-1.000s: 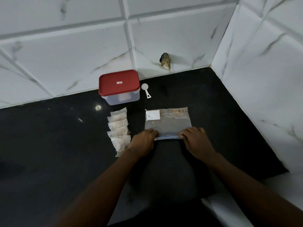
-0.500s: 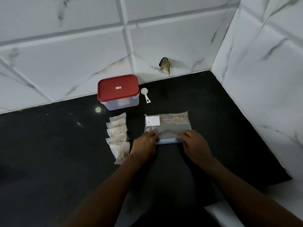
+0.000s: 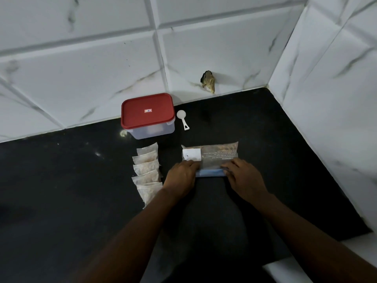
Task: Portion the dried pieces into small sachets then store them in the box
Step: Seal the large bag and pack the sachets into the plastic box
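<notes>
Now, with our left hand (image 3: pixel 181 176) and right hand (image 3: pixel 243 178) pinching the near blue edge of the flat clear plastic pouch (image 3: pixel 212 157), an uneven press may leave its seal gapped and leaking pieces.

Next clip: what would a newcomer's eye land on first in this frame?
Probably the red-lidded box, closed, at the back of the black counter against the white tiled wall. Next, the left hand and right hand pressing on the near, blue-edged end of a flat clear bag at the centre. Left of the bag lies an overlapping row of filled sachets; a white scoop lies right of the box.
</notes>
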The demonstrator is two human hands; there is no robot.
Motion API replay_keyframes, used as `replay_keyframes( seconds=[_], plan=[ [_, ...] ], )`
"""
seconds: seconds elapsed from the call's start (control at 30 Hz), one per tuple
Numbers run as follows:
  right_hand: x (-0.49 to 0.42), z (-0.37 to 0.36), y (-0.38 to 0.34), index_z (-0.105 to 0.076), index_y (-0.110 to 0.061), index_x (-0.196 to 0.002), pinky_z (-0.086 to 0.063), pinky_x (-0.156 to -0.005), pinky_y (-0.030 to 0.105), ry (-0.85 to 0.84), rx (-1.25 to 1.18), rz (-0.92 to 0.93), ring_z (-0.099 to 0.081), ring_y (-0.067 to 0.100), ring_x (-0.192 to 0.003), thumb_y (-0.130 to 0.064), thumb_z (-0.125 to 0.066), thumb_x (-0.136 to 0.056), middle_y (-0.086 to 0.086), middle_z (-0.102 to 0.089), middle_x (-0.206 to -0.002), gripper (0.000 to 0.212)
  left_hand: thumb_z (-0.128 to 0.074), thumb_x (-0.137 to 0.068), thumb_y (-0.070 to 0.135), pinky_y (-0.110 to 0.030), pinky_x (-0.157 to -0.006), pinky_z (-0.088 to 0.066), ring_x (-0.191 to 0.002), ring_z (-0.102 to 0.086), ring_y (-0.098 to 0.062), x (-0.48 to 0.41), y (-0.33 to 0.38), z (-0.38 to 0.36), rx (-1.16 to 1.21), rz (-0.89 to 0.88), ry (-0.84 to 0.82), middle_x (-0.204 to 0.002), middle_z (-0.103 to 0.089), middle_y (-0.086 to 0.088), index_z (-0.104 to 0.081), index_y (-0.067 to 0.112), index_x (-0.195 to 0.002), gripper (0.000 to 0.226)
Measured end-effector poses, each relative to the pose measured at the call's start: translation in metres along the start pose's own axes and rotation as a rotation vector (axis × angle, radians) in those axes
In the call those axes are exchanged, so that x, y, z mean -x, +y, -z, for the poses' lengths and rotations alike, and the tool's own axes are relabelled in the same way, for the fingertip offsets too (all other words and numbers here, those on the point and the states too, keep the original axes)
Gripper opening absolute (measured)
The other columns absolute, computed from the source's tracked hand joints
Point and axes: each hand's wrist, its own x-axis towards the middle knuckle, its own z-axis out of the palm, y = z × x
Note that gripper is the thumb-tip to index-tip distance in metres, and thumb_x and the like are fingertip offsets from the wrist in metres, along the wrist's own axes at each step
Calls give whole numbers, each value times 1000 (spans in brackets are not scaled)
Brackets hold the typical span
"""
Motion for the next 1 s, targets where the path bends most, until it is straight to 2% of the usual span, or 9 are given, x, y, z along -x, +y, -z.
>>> replay_keyframes(
  seconds=[0.07,0.13,0.27,0.43,0.53,0.7,0.8,0.93,1.0],
  plan=[
    [-1,2,2,-66,-24,-118,-50,-78,30,8,18,-1,-56,11,-95,-30,-56,-99,-2,-59,-116,22,-57,-103,29,-36,-104,-42,-125,-52,-23,-4,-2,0,-53,-42,12,-137,-59,-4,-59,20,-134,33],
    [-2,-1,6,-68,-25,-117,-46,-79,33,25,108,-5,-55,16,-100,-30,-60,-98,0,-58,-120,22,-56,-103,32,-37,-106,-42,-129,-48,-23,-5,-3,-2,-72,-49,1,-140,-57,-3,-58,20,-136,35],
    [-3,-11,9,-71,-17,-114,-35,-88,27,31,93,42,-60,19,-106,-32,-47,-98,3,-68,-118,32,-57,-103,32,-38,-106,-45,-131,-45,-23,3,-2,-8,-53,-38,15,-145,-51,-3,-60,20,-135,34],
    [-7,-8,5,-64,-20,-126,-46,-93,35,5,42,-70,-59,14,-110,-29,-54,-100,0,-66,-122,30,-57,-103,33,-40,-106,-47,-132,-48,-23,7,0,-10,9,4,39,-153,-42,-3,-56,22,-139,38],
    [-7,-8,2,-61,-25,-132,-45,-93,36,-59,146,-66,-53,14,-113,-32,-49,-101,-3,-60,-128,34,-57,-102,35,-39,-110,-44,-135,-47,-20,7,-1,-9,30,28,38,-153,-44,0,-49,25,-144,43],
    [-6,-9,-1,-60,-23,-135,-42,-97,37,-76,142,-84,-51,16,-117,-32,-47,-101,0,-58,-132,38,-55,-103,37,-41,-111,-41,-136,-42,-23,8,-1,-9,-51,22,24,-155,-36,-3,-46,25,-150,50],
    [-4,-7,-1,-63,-23,-131,-43,-96,43,-32,152,-68,-52,21,-116,-33,-47,-97,3,-58,-130,39,-55,-103,39,-41,-111,-41,-132,-40,-25,7,-2,-8,-88,14,23,-151,-35,-7,-45,25,-152,51],
    [-7,-8,0,-70,-22,-117,-44,-83,37,21,102,-70,-55,20,-103,-33,-43,-96,1,-60,-117,36,-55,-104,36,-38,-109,-37,-130,-46,-24,2,-2,-9,-131,-25,37,-144,-49,-5,-50,23,-147,46],
    [-9,-8,-1,-71,-22,-106,-44,-82,38,71,80,-68,-56,19,-99,-32,-43,-96,0,-62,-110,32,-59,-101,35,-38,-107,-39,-127,-51,-24,1,-1,-7,-102,-6,63,-140,-55,-6,-54,20,-141,43]
  ],
)
